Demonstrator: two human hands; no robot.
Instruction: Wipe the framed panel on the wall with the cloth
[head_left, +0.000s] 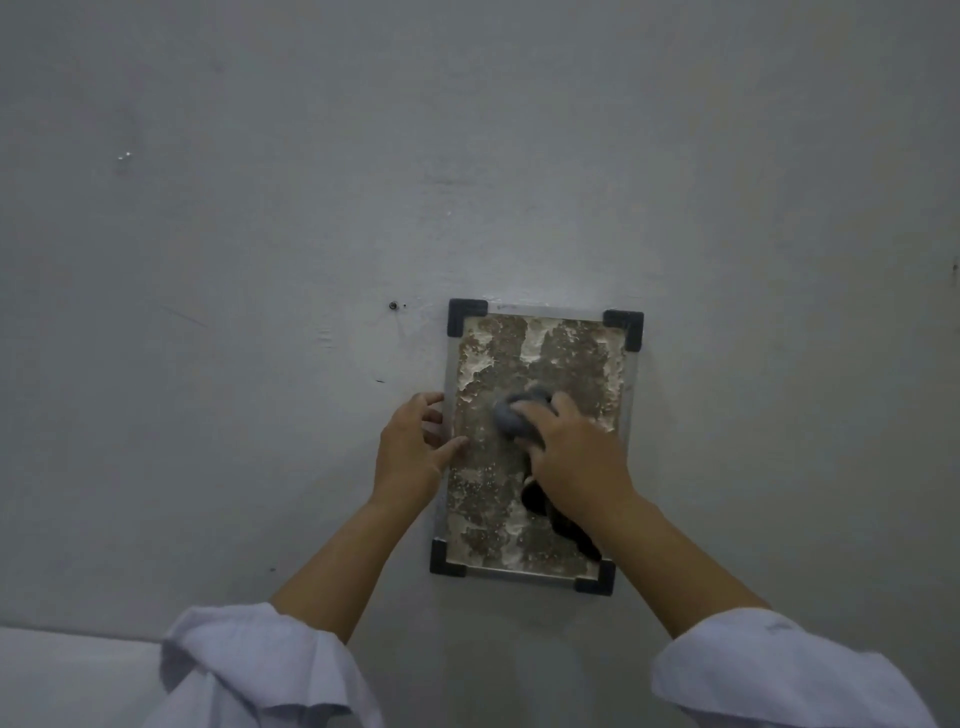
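Grey painted wall (260, 234), matt, scuffed in places; one small dark screw or hole (393, 305) to the upper left of the panel.

Framed panel (540, 364): upright rectangle fixed flat to the wall, slim silver frame with four black corner caps (466, 316). Face mottled brown, patched with pale flaky residue, heaviest near the top and along the left edge.

Cloth (514, 418): grey, bunched into a wad, pressed against the middle of the panel face. A darker trailing part hangs below the wrist, towards the lower right corner.

Right hand (574, 457): fingers curled over the wad, holding it against the panel.

Left hand (410, 447): at the panel's left edge, fingers loosely spread, fingertips on the frame and thumb touching the face. It grips nothing and appears to steady the frame.

Sleeves (249, 670): white, pushed up both forearms.

Pale surface (62, 670): bottom left corner, kind unclear.

Step in hand, as judged: wiping mid-panel, with much residue left above and below. To do it well, I would keep the wad flat and firm, work in overlapping strokes from the top down so loosened flakes fall onto unwiped area, run it into the corners beside the caps, and keep the left hand bracing the frame so pressure does not shift it. The trailing end may drag debris back; gathering it in would help.
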